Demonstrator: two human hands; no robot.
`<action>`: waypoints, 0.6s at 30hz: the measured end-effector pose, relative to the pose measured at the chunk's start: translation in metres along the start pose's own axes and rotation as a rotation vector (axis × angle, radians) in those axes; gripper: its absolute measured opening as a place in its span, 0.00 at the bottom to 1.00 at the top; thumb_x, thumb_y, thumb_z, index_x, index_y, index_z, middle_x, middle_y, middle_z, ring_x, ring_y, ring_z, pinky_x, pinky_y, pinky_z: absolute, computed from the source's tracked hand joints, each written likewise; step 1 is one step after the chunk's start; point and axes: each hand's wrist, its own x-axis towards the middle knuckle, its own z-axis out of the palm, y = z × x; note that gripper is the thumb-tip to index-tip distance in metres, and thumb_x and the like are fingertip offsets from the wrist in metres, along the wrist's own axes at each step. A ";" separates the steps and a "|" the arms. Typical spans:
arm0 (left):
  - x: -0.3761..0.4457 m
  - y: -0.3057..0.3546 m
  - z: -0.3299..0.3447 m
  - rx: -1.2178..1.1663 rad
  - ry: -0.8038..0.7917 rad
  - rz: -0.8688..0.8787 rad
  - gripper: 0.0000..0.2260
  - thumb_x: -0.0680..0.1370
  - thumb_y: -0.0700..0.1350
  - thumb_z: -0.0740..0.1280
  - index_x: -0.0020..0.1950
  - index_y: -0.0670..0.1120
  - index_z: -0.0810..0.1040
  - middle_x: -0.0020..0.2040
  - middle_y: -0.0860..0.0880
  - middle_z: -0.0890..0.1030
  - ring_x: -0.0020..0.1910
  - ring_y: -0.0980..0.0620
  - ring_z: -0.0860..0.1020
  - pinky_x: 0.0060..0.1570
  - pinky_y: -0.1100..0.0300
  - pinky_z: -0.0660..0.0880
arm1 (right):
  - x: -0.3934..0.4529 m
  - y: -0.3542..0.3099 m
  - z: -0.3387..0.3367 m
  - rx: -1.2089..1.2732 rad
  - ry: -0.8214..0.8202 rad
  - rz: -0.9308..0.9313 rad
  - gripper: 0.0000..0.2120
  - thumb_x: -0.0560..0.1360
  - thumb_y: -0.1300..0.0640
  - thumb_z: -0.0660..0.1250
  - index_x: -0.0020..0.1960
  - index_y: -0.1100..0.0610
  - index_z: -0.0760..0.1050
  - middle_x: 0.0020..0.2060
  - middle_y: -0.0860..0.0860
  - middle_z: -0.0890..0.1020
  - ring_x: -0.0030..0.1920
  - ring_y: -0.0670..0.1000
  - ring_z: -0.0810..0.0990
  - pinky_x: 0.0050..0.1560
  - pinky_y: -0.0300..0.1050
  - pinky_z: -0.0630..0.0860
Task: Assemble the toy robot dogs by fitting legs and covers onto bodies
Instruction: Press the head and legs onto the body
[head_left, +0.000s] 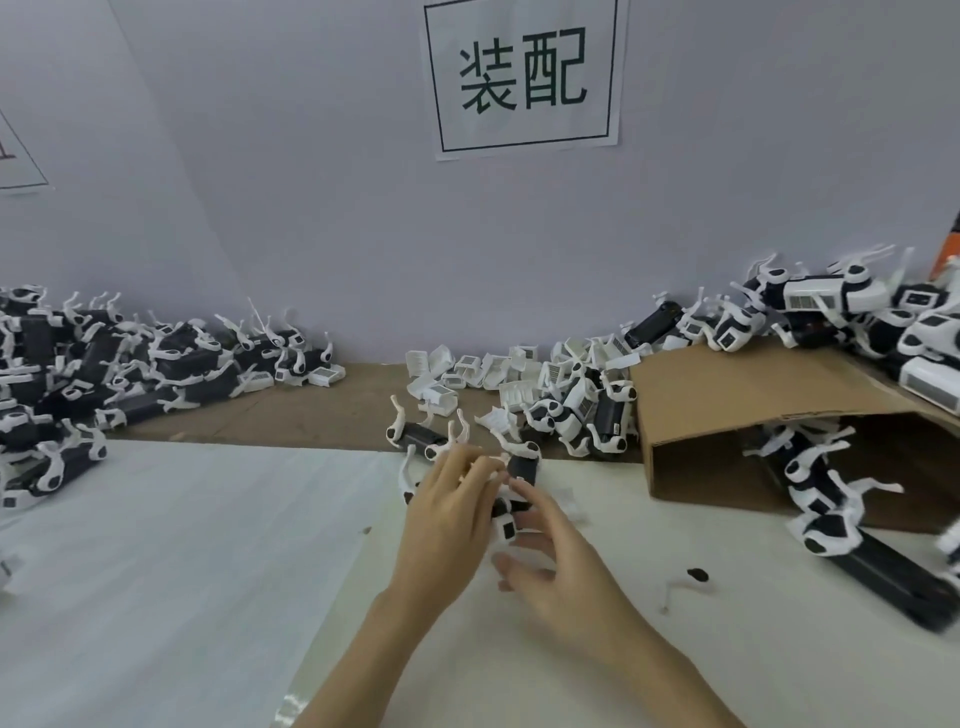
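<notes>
Left of the fingers (470, 470) the bench (156, 545) lies open — beyond them loose covers (467, 374), right a cardboard box (753, 415) block passage.

Pale wall (311, 208) with paper sign (524, 78) behind table (156, 571)

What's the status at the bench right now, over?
Left hand and right hand both gripping one toy dog body. Covers pile behind. Nothing blocking.

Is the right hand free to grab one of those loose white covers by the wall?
Probably not at once: the right hand and left hand hold a toy dog. The white covers lie unobstructed beyond.
</notes>
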 end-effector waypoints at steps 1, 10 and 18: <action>0.000 0.007 0.003 -0.023 -0.013 0.001 0.14 0.88 0.45 0.57 0.53 0.42 0.81 0.53 0.50 0.78 0.49 0.48 0.78 0.46 0.53 0.77 | -0.001 0.001 0.003 -0.076 0.018 -0.051 0.33 0.76 0.55 0.76 0.68 0.26 0.65 0.61 0.33 0.78 0.63 0.36 0.76 0.59 0.33 0.78; -0.001 0.017 0.001 -0.128 -0.138 -0.120 0.17 0.88 0.56 0.57 0.72 0.51 0.76 0.61 0.57 0.76 0.59 0.56 0.77 0.56 0.59 0.76 | 0.009 0.005 -0.002 -0.023 0.126 -0.087 0.22 0.78 0.62 0.74 0.67 0.43 0.78 0.60 0.40 0.84 0.60 0.44 0.82 0.61 0.41 0.79; 0.002 -0.002 -0.010 -0.198 -0.041 -0.221 0.22 0.84 0.64 0.61 0.71 0.52 0.75 0.64 0.55 0.73 0.62 0.54 0.76 0.60 0.56 0.75 | 0.018 0.000 -0.029 0.511 0.337 0.176 0.13 0.79 0.51 0.72 0.58 0.59 0.81 0.44 0.59 0.87 0.40 0.55 0.86 0.42 0.45 0.83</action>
